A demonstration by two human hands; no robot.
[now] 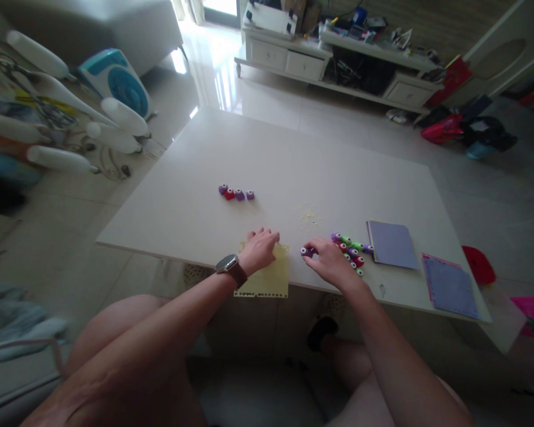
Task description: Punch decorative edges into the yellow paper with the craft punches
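My left hand (260, 249), with a watch on the wrist, rests on a pale yellow sheet of paper (267, 279) at the near edge of the white table (271, 160). The sheet hangs partly over the edge and has punched holes along its border. My right hand (331, 261) pinches a small purple craft punch (307, 251) just right of the sheet. A cluster of several small coloured punches (351, 252) lies right behind that hand. A second row of small punches (235, 193) sits farther out on the table. Yellow paper scraps (309, 216) are scattered between them.
Two purple paper pads (392, 244) (449, 286) lie at the table's right near corner. A red object (478, 264) sits on the floor beyond. A drying rack (48, 124) and a blue fan (115, 83) stand at the left, a low white cabinet (338, 59) at the back.
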